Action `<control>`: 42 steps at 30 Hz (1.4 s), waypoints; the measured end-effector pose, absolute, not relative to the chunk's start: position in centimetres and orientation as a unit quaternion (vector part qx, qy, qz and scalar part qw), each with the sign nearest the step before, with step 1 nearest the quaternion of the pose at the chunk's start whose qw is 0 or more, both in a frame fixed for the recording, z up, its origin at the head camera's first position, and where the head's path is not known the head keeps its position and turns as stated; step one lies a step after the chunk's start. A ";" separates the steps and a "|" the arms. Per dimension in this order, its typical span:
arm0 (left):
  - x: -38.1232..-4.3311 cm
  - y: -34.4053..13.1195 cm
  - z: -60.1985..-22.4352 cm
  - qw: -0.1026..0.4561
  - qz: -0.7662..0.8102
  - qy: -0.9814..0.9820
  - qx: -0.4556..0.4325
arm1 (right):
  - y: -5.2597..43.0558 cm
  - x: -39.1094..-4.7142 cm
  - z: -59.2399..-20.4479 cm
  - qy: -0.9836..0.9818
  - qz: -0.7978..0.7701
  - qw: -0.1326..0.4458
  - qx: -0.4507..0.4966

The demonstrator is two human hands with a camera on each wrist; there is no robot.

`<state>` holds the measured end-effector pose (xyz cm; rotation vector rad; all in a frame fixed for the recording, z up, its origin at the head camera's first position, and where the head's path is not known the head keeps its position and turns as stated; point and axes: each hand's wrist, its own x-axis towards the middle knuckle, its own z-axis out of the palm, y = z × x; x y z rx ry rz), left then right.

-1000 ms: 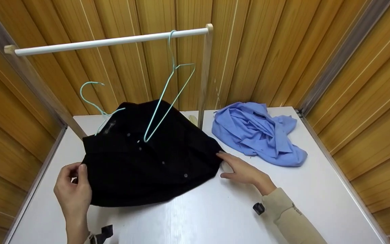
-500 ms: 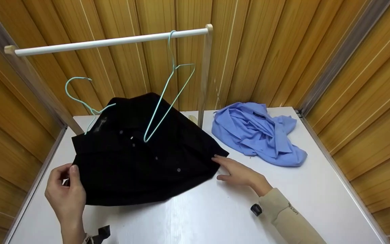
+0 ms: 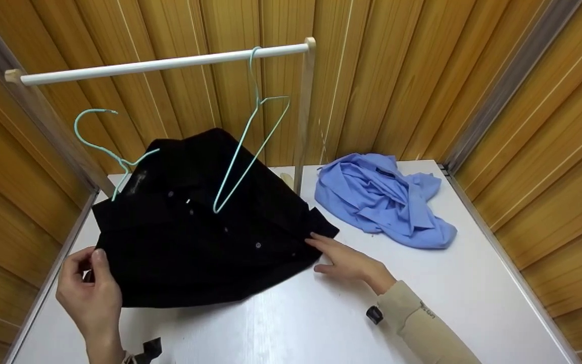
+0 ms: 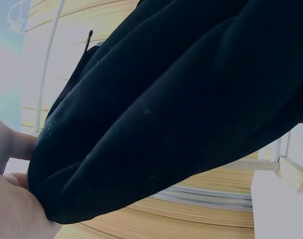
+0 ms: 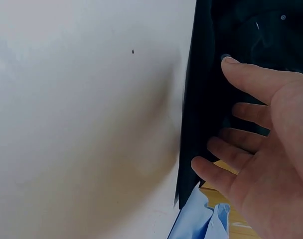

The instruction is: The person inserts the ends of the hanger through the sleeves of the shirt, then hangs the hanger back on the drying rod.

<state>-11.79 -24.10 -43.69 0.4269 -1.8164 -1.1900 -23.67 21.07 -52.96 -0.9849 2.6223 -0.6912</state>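
Where the white rail (image 3: 170, 63) of the rack crosses above the desk (image 3: 422, 293), one wire hanger (image 3: 242, 142) hooks over it near its right end and dangles before the black shirt (image 3: 185, 263), its lower corner overlapping the cloth in the head view. Another hanger (image 3: 121, 161) sits at the shirt's neck, its hook up and apart from the rail. The shirt spreads over the desk in front of the rack, hiding part of the rack's lower frame. At its left edge, the person's left hand (image 3: 91, 293) pinches the fabric between thumb and fingers. On the opposite side, the right hand (image 3: 346, 260) lies with fingers loosely extended and thumb apart, fingertips over the cloth near a cuff; whether they press it cannot be told. A crumpled blue garment (image 3: 382, 197) lies just beyond that cuff, right of the rack's wooden upright (image 3: 305, 116). Wood-panelled walls (image 3: 387, 76) enclose the desk
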 end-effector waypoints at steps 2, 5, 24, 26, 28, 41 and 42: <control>-11.7 -24.1 -43.5 0.451 -0.483 -0.730 0.178 | 20.9 -23.6 -53.0 0.902 -0.235 0.130 -0.337; -11.7 -24.2 -43.4 0.456 -0.487 -0.723 0.181 | 20.7 -23.5 -52.9 0.902 -0.236 0.129 -0.336; -11.3 -24.8 -42.7 0.490 -0.507 -0.682 0.192 | 21.7 -23.8 -52.4 0.900 -0.240 0.125 -0.343; -11.2 -24.8 -42.4 0.494 -0.506 -0.679 0.195 | 21.8 -23.8 -52.4 0.900 -0.239 0.125 -0.343; -11.2 -24.7 -42.2 0.498 -0.509 -0.674 0.196 | 21.9 -23.8 -52.4 0.900 -0.238 0.126 -0.342; -11.7 -24.9 -41.4 0.495 -0.510 -0.675 0.199 | 22.5 -23.9 -52.6 0.898 -0.235 0.123 -0.351; -11.7 -24.9 -41.3 0.495 -0.510 -0.674 0.200 | 22.5 -23.9 -52.5 0.897 -0.235 0.122 -0.353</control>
